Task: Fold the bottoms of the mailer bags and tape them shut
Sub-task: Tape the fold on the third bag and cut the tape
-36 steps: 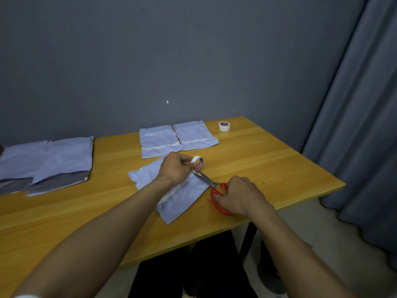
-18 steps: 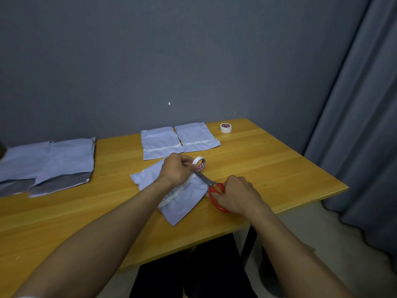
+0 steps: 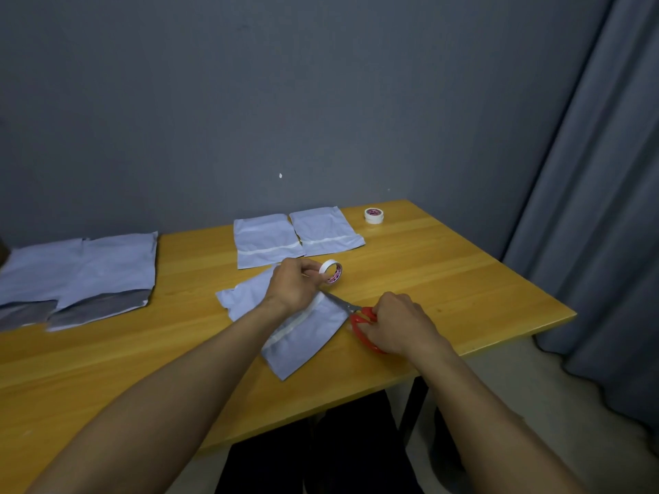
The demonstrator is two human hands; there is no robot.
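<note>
A pale blue mailer bag [image 3: 306, 336] lies slanted on the wooden table [image 3: 445, 279], with a strip of white tape running across its fold. My left hand [image 3: 292, 283] rests over the bag's upper part and grips a white tape roll [image 3: 331, 272]. My right hand [image 3: 399, 324] holds red-handled scissors [image 3: 360, 320], whose metal blades point up-left toward the tape roll, at the bag's right edge. Two taped mailer bags [image 3: 296, 237] lie side by side behind. Several unfolded bags [image 3: 82, 276] are stacked at the far left.
A second tape roll [image 3: 373, 215] sits near the table's back right corner. A grey wall stands behind the table and a grey curtain [image 3: 599, 208] hangs to the right. The table's front edge runs just below the scissors.
Both hands stay in nearly the same place. The scissors' blades have edged a little closer to the tape roll, and the view has shifted slightly.
</note>
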